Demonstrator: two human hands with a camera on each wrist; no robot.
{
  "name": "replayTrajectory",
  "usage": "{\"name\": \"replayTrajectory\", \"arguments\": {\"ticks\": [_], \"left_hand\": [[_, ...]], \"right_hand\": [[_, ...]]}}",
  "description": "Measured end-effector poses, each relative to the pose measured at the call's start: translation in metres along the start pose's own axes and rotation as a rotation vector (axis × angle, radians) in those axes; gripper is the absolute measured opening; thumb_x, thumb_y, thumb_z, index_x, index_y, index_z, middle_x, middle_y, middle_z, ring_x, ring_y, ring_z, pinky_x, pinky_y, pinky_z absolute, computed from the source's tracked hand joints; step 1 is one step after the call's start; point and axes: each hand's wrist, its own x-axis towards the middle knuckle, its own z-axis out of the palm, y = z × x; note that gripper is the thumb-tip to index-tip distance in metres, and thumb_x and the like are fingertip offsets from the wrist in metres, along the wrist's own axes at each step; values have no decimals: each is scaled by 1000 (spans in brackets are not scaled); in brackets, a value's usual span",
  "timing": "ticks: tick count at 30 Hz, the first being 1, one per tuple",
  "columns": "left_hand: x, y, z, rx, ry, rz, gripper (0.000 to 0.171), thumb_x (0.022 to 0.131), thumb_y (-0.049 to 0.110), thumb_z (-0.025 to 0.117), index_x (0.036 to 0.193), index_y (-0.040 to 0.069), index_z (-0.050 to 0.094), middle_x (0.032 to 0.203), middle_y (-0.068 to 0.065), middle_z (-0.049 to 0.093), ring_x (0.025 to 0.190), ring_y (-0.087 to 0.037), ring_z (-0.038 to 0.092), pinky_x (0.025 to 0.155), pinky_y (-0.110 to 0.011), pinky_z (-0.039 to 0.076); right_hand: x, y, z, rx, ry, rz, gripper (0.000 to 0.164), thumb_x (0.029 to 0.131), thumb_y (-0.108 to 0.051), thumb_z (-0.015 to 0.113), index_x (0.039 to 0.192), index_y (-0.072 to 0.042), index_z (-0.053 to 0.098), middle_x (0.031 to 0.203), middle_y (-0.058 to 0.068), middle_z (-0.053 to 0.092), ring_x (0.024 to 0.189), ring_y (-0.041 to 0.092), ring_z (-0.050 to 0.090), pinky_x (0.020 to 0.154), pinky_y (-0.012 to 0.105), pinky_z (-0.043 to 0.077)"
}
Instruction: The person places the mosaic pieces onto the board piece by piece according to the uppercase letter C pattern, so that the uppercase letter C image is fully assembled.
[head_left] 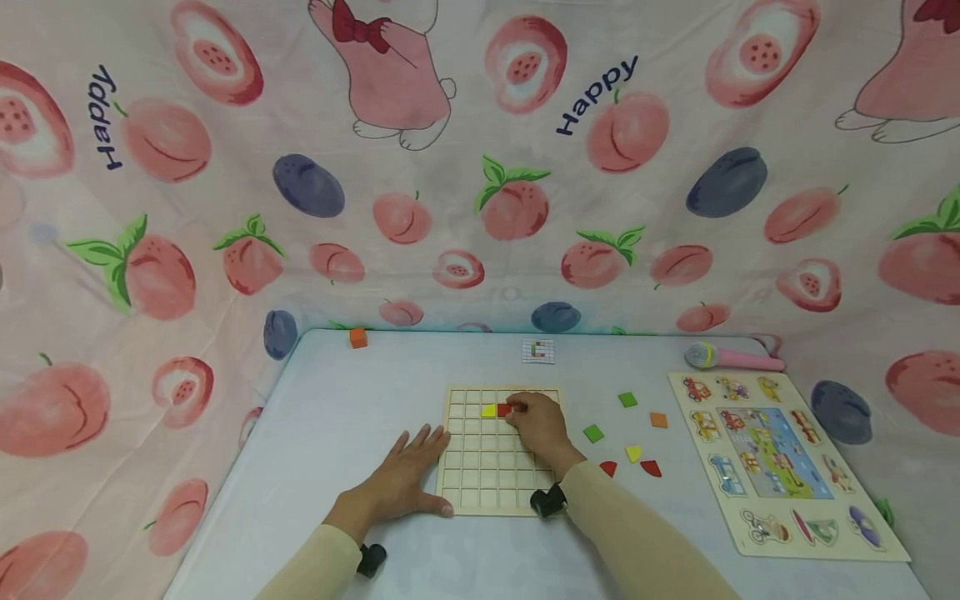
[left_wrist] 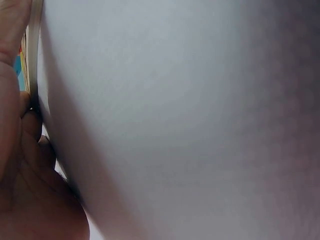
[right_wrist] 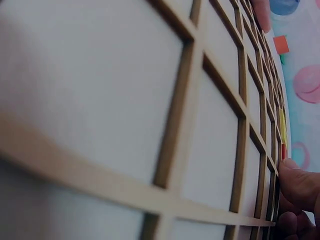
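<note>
The white tabletop (head_left: 315,425) bears a wooden grid board (head_left: 495,479), an orange cube (head_left: 358,337) and a printed card (head_left: 538,352) near the far edge, a pink microphone (head_left: 738,358) by the far right corner, a puzzle board (head_left: 787,505) along the right edge, and loose coloured pieces (head_left: 627,400) between the boards.

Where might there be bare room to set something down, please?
A wide bare patch of table lies left of the grid board, between the orange cube and the left hand. Another lies at the back, between the cube and the pattern card. It is crowded right of the board, where loose tiles lie between the right hand and the puzzle board.
</note>
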Motion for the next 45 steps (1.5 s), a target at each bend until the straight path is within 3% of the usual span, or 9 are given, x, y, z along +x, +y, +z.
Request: {"name": "replayTrajectory", "arguments": {"ticks": [6, 12, 20, 27, 36, 45], "left_hand": [[-2, 2, -2, 1, 0, -1, 122, 74, 63, 88, 168, 13, 28, 177, -5, 21, 166, -28, 10, 136, -53, 2], [-3, 3, -3, -16, 1, -4, 122, 73, 62, 88, 168, 12, 29, 176, -5, 22, 166, -29, 11, 136, -54, 2], [-3, -1, -2, -13, -4, -12, 123, 73, 64, 87, 168, 13, 28, 176, -5, 21, 166, -27, 8, 136, -52, 1], [-3, -2, -1, -23, -2, -10, 123, 73, 63, 87, 168, 13, 27, 176, -5, 22, 166, -28, 8, 136, -52, 1], [-4, 1, -3, -32, -13, -14, 122, 74, 61, 88, 168, 14, 27, 177, -4, 21, 166, -27, 8, 136, -52, 0], [-1, 2, -3, -17, -17, -14, 121, 75, 63, 87, 169, 14, 27, 177, -4, 21, 166, -27, 8, 136, -53, 1]], "right_hand": [[0, -1, 0, -12, -10, -12, 24, 94, -10, 77, 117, -10, 80, 102, 4, 72, 94, 20, 63, 86, 42, 57], [0, -2, 2, 0, -12, 25, 22, 95, -11, 76, 117, -12, 81, 112, 6, 75, 105, 24, 67, 92, 44, 58], [-2, -7, 1, -7, -21, 30, 28, 95, -9, 75, 123, -11, 78, 110, 6, 73, 101, 23, 64, 95, 46, 58], [-2, -6, -3, 80, -25, 32, 32, 96, -10, 74, 128, -10, 75, 112, 6, 73, 105, 23, 64, 99, 47, 57], [-1, -1, -23, 137, -27, -10, 30, 99, -10, 70, 129, -10, 74, 110, 7, 72, 102, 24, 67, 93, 45, 59], [-5, 11, -64, 134, -27, 16, 34, 100, -11, 70, 135, -12, 72, 116, 8, 71, 107, 26, 66, 89, 39, 59]]}}
